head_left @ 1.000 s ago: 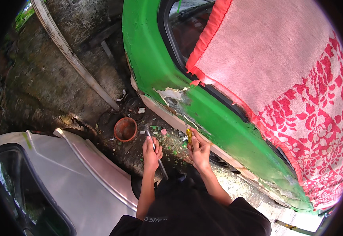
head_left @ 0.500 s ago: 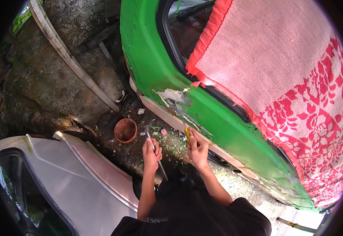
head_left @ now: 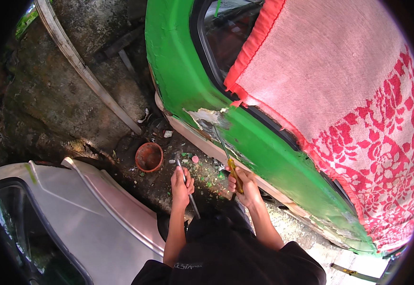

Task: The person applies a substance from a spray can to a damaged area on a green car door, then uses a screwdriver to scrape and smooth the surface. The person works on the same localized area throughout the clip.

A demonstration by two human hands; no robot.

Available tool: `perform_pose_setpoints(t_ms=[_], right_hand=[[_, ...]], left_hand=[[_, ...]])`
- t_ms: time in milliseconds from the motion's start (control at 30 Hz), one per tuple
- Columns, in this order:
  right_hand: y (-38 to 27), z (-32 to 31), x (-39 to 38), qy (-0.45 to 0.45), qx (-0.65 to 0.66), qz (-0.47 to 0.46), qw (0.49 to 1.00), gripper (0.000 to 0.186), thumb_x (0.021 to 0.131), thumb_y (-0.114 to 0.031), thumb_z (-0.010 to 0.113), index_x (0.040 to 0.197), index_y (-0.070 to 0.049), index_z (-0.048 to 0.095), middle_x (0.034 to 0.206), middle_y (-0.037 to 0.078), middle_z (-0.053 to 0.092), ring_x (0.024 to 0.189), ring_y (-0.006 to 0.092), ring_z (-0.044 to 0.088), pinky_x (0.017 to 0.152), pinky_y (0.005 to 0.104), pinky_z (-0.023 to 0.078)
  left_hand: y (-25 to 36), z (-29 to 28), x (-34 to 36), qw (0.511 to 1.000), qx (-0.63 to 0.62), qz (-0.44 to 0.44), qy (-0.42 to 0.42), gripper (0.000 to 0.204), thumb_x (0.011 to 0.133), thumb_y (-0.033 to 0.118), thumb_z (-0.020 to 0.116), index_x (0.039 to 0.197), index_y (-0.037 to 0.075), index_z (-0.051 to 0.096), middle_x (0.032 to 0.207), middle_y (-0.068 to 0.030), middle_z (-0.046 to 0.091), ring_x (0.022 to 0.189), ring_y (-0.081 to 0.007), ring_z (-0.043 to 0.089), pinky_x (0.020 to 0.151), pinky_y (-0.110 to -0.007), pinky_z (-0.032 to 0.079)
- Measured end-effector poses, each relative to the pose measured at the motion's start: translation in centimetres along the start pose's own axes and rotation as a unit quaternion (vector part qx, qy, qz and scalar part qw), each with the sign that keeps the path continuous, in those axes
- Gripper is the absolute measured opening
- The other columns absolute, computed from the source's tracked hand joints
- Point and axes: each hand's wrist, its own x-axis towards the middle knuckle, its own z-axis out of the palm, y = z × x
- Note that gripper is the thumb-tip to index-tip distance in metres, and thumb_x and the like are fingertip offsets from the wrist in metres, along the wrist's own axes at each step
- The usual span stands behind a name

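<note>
My right hand (head_left: 245, 186) grips a screwdriver (head_left: 229, 156) with a yellow handle, its thin shaft pointing up to a patch of bare, chipped paint (head_left: 210, 117) on the green car body (head_left: 183, 71). My left hand (head_left: 182, 186) holds a slim grey metal tool (head_left: 186, 183) upright, a little left of the screwdriver and above the ground. Both forearms come up from my dark shirt at the bottom of the view.
A red and pink patterned cloth (head_left: 340, 90) hangs over the car's window. A small terracotta pot (head_left: 149, 157) sits on the dirt, among green paint flakes (head_left: 207, 180). A grey car panel (head_left: 74, 213) lies at the lower left. A pale curved strip (head_left: 83, 71) leans on the wall.
The screwdriver shaft has swung up against the chipped patch on the green body. My left hand and its tool have stayed about where they were.
</note>
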Motion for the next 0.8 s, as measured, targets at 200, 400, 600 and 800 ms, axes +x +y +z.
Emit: perform_pose_setpoints(t_ms=[200,400,600,800], right_hand=[[-1.2,-0.7,-0.4,-0.185,0.233,0.12,0.947,0.024,0.103,-0.02,0.044,0.123,-0.008,0.047,0.092,0.005,0.049,0.043,0.0029,0.031,0.029,0.0154,0.024],[-3.5,0.1,-2.3,-0.103,0.168,0.097,0.976,0.034,0.103,-0.022,0.043,0.137,-0.015,0.044,0.081,0.004,0.047,0.04,0.0032,0.028,0.03,0.0164,0.02],[-3.9,2.1,-0.2,-0.049,0.025,0.062,0.997,0.04,0.101,-0.018,0.047,0.141,-0.014,0.045,0.075,0.004,0.046,0.039,0.0036,0.025,0.031,0.0181,0.018],[-4.2,1.0,-1.5,-0.034,0.02,0.047,0.998,0.04,0.101,-0.018,0.047,0.141,-0.013,0.045,0.075,0.005,0.047,0.04,0.0035,0.027,0.033,0.0185,0.02]], left_hand=[[0.1,0.5,-0.3,1.0,0.002,0.005,0.006,0.035,0.105,0.043,0.036,0.087,0.014,0.042,0.058,0.0029,0.032,0.042,-0.0054,0.027,0.037,-0.022,0.021],[0.0,1.3,-1.4,1.0,0.004,0.01,0.028,0.035,0.104,0.044,0.037,0.086,0.014,0.043,0.058,0.0027,0.033,0.041,-0.0056,0.027,0.037,-0.022,0.02],[-0.5,2.1,-2.1,0.999,0.01,0.023,0.047,0.036,0.104,0.044,0.038,0.086,0.014,0.043,0.059,0.0026,0.033,0.042,-0.0057,0.027,0.037,-0.022,0.02],[0.2,1.9,-2.1,0.999,0.008,0.013,0.03,0.034,0.105,0.042,0.037,0.087,0.013,0.043,0.06,0.0028,0.033,0.043,-0.0056,0.028,0.038,-0.022,0.021]])
